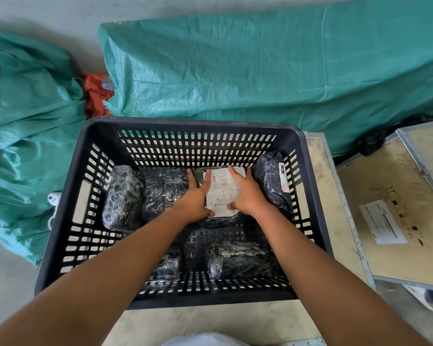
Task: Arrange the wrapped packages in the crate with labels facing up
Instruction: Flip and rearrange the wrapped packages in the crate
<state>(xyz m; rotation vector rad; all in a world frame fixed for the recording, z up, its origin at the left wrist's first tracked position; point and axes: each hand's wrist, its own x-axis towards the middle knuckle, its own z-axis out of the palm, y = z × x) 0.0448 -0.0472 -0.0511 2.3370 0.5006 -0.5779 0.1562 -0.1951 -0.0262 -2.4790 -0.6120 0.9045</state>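
A black slotted crate (68, 201) sits on a wooden surface and holds several black packages wrapped in clear film. Both my hands are inside it on one package with a white label (221, 191) facing up, in the far middle. My left hand (196, 198) lies on that package's left edge and my right hand (245, 193) presses its right side. A package (273, 181) leans tilted against the right wall, its label sideways. Two more packages, one (123, 198) and another (163, 193), lie at the far left. Two packages, a small one (166, 267) and a larger one (238, 258), lie near the front wall.
Green woven sacks, one (260, 66) behind the crate and one (28, 136) at its left. A red cloth (95, 96) shows between them. A wooden box lid (390, 216) with a paper sheet (383, 222) lies to the right.
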